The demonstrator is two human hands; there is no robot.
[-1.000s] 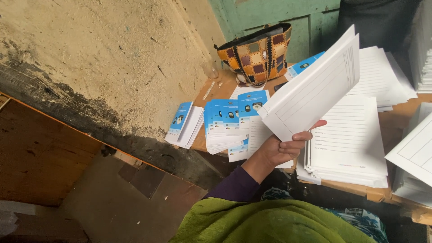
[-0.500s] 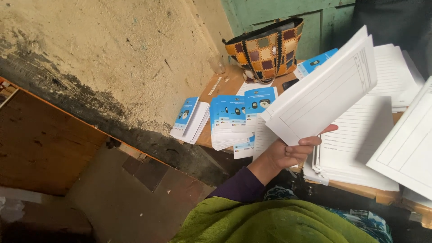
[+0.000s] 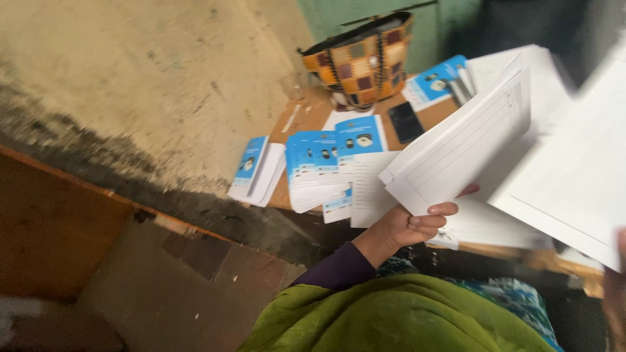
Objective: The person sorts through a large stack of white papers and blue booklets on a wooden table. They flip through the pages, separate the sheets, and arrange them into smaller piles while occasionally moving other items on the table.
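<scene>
Above table edge, left hand [image 3: 411,225] gripping ruled sheets [image 3: 460,153]

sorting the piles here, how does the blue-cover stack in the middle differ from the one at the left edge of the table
The middle stack is thicker and fanned out, several blue covers showing; the left stack is thinner and squared up, with one cover showing. The middle stack touches loose white sheets; the left stack lies apart, nearest the wall. Both have blue-and-white covers and rest on the table.

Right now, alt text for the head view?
Left hand holds up a stack of lined white sheets over a table with blue booklets, a phone and a checked bag.
</scene>
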